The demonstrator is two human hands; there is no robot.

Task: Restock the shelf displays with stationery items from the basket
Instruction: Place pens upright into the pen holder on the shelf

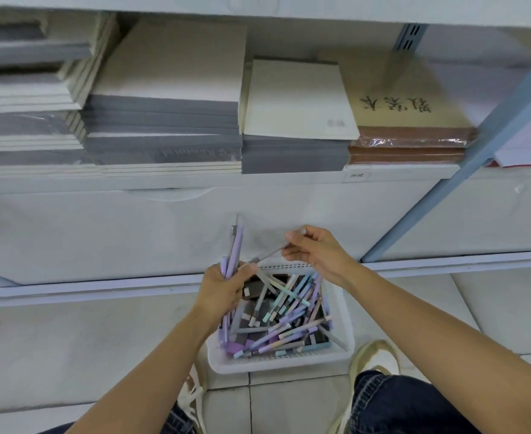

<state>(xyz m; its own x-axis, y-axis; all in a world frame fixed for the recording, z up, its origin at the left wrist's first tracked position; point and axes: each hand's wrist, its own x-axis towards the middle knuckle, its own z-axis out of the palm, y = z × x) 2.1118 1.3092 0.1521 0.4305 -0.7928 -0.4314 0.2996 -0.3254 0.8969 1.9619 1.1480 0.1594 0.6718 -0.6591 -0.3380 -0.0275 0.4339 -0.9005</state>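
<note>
Tiled floor [70,339] beneath the notebook shelf [164,183]: your left hand [223,286] clasps a bundle of purple pens [236,245]; a grey pen [270,254], pinched in your right hand [317,252], hovers above the basket [276,366]. Slide it in parallel, caps aligned, bundle held tight.

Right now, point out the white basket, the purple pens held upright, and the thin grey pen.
white basket [283,364]: head view, front rim.
purple pens [235,245]: head view, mid-barrel of the bundle.
grey pen [268,254]: head view, middle of its barrel.
</note>
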